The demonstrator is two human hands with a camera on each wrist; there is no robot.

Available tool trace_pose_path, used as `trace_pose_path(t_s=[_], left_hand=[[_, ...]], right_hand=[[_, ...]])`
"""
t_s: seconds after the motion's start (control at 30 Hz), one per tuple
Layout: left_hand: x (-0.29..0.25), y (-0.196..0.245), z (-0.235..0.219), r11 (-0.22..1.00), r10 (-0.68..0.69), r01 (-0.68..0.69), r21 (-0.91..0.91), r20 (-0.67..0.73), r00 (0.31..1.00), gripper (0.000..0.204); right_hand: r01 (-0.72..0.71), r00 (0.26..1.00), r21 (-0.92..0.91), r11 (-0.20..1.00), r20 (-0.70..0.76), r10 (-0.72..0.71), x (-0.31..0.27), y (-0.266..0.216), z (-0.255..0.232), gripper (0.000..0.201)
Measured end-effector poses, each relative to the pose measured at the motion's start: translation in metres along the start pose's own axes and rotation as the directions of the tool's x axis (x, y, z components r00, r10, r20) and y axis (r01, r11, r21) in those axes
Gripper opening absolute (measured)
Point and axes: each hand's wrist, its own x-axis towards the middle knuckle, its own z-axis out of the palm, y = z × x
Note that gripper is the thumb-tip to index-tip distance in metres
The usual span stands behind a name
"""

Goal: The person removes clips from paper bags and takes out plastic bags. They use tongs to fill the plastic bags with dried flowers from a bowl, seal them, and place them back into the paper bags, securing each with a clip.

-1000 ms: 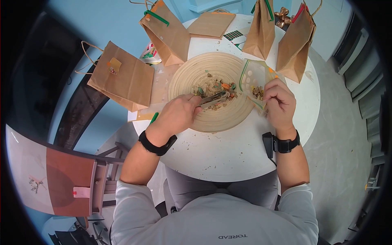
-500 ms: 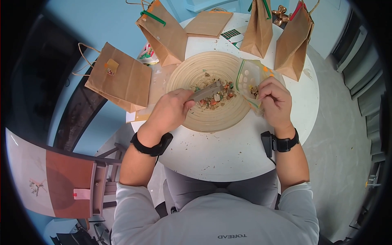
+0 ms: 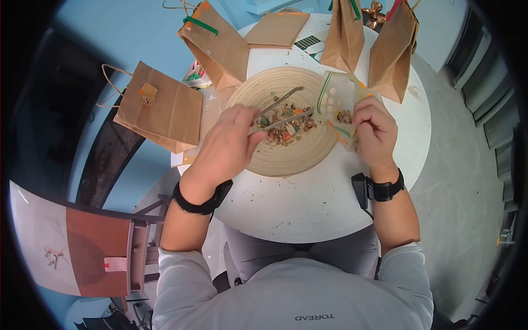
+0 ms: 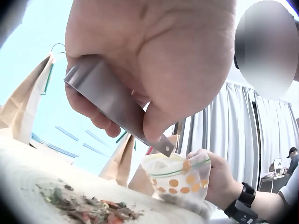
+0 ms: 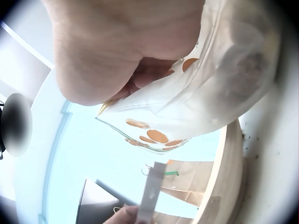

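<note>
Metal tongs (image 3: 286,121) are in my left hand (image 3: 226,146), their two arms spread apart over a heap of mixed dried bits (image 3: 287,136). The heap lies in the middle of a round, ridged wooden plate (image 3: 297,169). My right hand (image 3: 377,135) pinches the edge of a translucent zip bag (image 3: 333,96) with orange dots, at the plate's right side. Some bits show inside the bag near its bottom. In the right wrist view the tongs (image 5: 150,193) stand close by the green-lined bag mouth, and the bag (image 5: 201,105) bulges.
Brown paper bags (image 3: 159,110) with handles stand at the left, and others, like the right one (image 3: 390,63), at the back. A flat paper bag (image 3: 278,30) lies behind the plate. Crumbs dot the white round table (image 3: 291,220) near its front edge.
The tongs' arms have spread apart from a nearly closed position, after swinging upward over the heap. My right hand stays at the bag.
</note>
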Motion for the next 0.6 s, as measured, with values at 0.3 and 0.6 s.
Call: trace_pose_path(t_s=[0.3, 0.6], left_hand=[[-0.004, -0.012, 0.039, 0.969, 0.076, -0.116, 0.22, 0.182, 0.98, 0.036], [0.012, -0.036, 0.041, 0.981, -0.009, -0.033, 0.194, 0.214, 0.977, 0.021]], right_hand=[[-0.001, 0.999, 0.003, 1.0, -0.05, 0.002, -0.001, 0.0, -0.001, 0.014], [-0.013, 0.999, 0.032, 0.999, -0.036, 0.014, -0.001, 0.001, 0.0, 0.013]])
